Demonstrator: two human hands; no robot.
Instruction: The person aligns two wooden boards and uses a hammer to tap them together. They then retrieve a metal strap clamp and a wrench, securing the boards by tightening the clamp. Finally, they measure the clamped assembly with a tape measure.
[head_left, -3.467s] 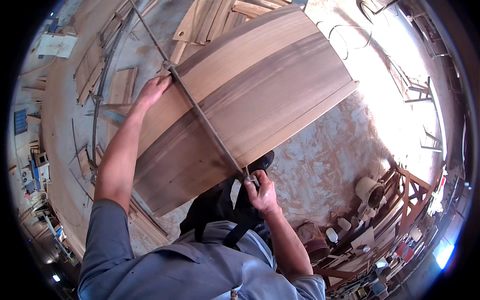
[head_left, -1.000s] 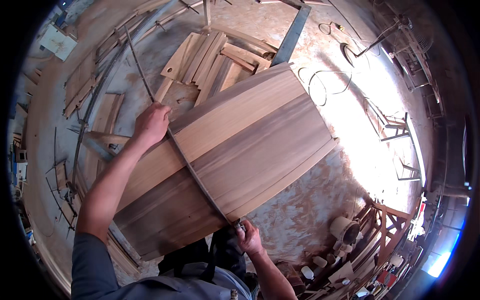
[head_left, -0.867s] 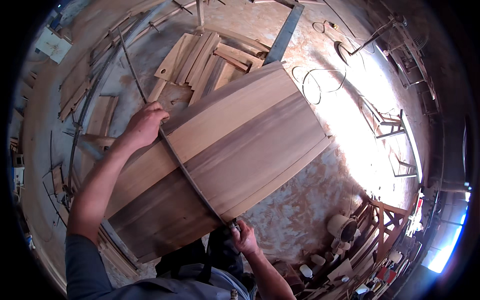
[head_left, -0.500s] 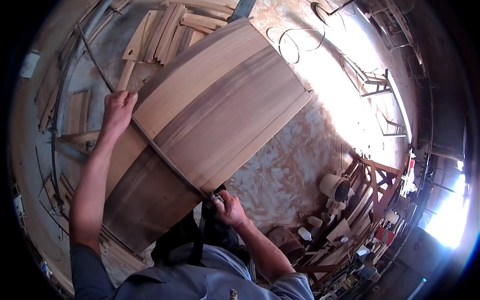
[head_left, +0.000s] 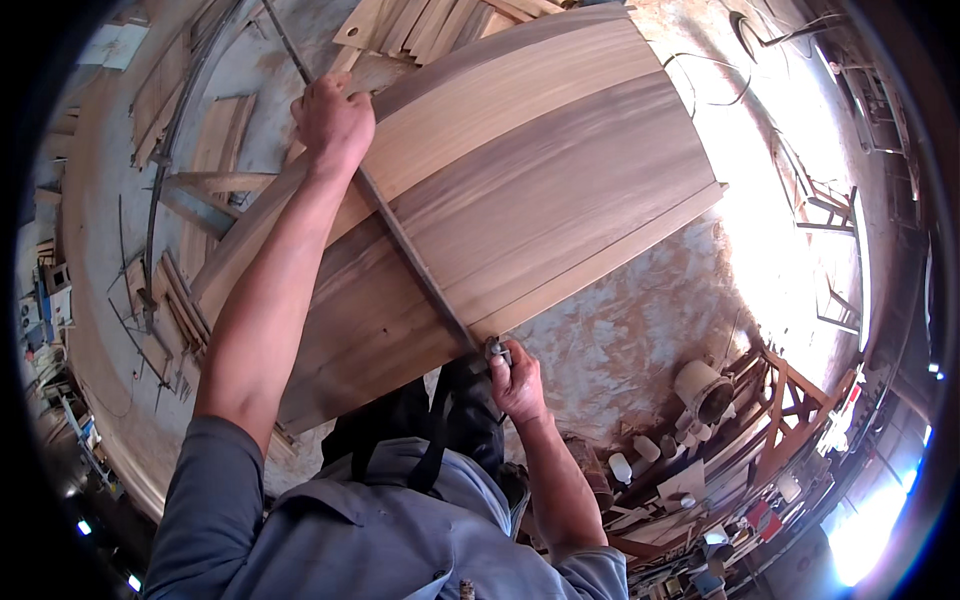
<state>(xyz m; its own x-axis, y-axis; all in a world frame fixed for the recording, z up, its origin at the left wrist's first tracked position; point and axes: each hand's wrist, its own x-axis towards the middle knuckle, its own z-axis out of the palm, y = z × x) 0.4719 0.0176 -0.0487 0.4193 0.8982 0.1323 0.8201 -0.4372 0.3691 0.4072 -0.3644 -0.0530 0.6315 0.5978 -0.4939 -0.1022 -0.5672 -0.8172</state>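
Note:
A large wooden panel (head_left: 560,170) with pale and dark bands and a curved far edge lies in front of me. Across it runs a long dark metal bar clamp (head_left: 412,250), reaching past the panel's far-left edge. My left hand (head_left: 338,122) is closed round the bar near that edge, its fingertips partly hidden. At the near edge my right hand (head_left: 518,385) pinches the clamp's metal screw end (head_left: 496,350), close to my legs. Exactly how the screw end meets the panel's edge is too small to tell.
Loose boards (head_left: 425,25) lie beyond the panel, and a metal frame (head_left: 165,170) stands at left. On the right are a white bucket (head_left: 700,388), several plastic bottles and a wooden rack (head_left: 790,410). A thin cable or hose (head_left: 745,90) loops over the floor.
The whole view has shifted, so panel, clamp and hands sit farther right and higher. Both hands remain on the clamp; my left hand's back is turned more into view.

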